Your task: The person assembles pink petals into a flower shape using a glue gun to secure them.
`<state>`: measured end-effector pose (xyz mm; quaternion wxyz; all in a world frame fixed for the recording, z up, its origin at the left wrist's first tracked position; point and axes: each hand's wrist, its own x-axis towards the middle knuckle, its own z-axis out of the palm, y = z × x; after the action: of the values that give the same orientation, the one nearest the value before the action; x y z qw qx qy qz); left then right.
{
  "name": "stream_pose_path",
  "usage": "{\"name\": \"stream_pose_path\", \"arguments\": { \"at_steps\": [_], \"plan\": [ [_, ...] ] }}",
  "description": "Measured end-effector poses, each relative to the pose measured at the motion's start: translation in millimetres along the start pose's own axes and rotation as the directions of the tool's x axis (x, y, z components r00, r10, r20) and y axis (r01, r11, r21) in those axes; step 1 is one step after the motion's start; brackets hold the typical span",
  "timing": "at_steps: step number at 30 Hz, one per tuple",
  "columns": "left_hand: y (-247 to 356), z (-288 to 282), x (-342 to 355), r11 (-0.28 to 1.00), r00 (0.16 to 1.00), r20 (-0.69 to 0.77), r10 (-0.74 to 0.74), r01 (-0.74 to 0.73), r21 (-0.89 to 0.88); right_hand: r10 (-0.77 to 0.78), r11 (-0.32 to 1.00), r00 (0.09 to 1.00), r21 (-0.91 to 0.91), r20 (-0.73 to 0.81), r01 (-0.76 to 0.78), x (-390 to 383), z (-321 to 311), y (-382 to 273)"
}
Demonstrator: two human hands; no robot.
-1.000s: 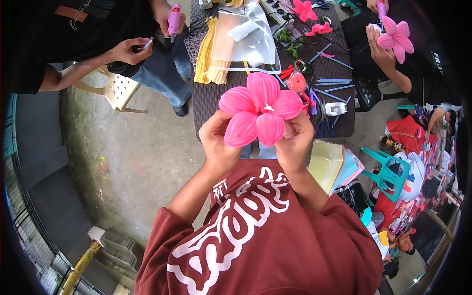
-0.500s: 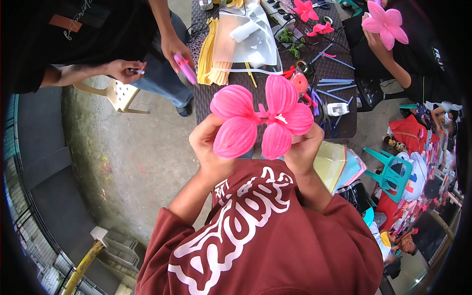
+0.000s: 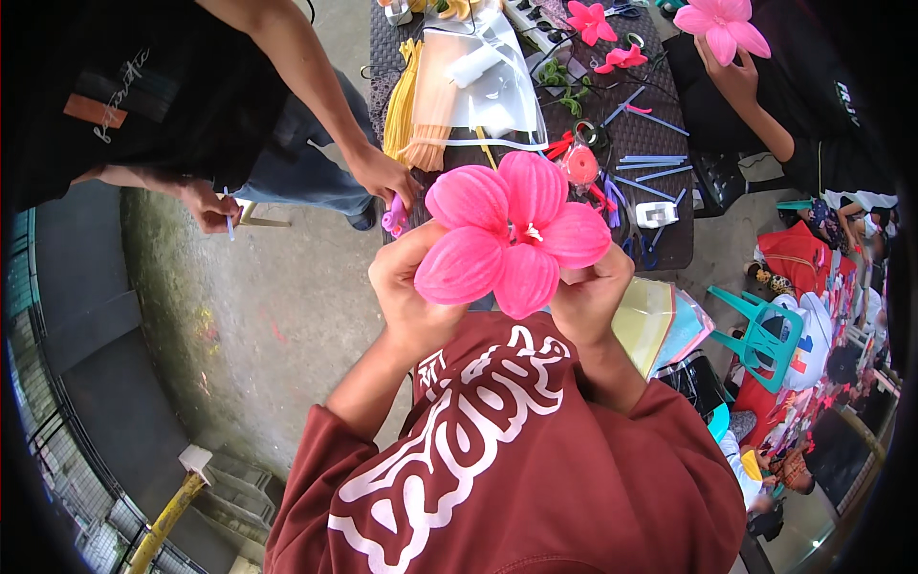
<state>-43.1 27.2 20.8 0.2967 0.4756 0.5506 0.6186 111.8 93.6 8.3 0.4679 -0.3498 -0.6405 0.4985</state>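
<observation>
In front of my chest I hold bright pink fuzzy petals, made as if from pipe cleaners. My left hand is closed around the outer side of two puffed petals. My right hand grips the other part, a pink flower piece with white stamens at its middle. The two parts now meet edge to edge, looking like one round flower. My fingertips are partly hidden behind the petals.
A dark woven table ahead bears yellow pipe cleaners, a clear plastic bag, blue sticks and a white tape dispenser. At left, another person's hand holds a purple-pink tool. Another hand at right holds a pink flower.
My hands have brought the two petal parts together, closing the gap between them. The person at left has moved the purple-pink tool lower and nearer to my left hand.
</observation>
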Motion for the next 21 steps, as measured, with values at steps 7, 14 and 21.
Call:
{"name": "stream_pose_path", "arguments": {
  "at_steps": [7, 14, 21],
  "plan": [
    [1, 8, 2, 0.986, 0.983, -0.082, -0.162, 0.157, -0.062, -0.023, 0.999, 1.0, -0.043, -0.009, 0.023, -1, -5, 10],
    [2, 6, 7, 0.979, 0.979, -0.019, -0.204, 0.204, -0.031, -0.01, 0.999, 1.0, -0.038, 0.0, 0.01, 2, -7, 10],
    [0, 7, 8, 0.977, 0.982, -0.033, -0.186, 0.181, -0.115, -0.108, 0.994, 0.994, -0.007, 0.0, 0.108, 6, -6, 17]
  ]
}}
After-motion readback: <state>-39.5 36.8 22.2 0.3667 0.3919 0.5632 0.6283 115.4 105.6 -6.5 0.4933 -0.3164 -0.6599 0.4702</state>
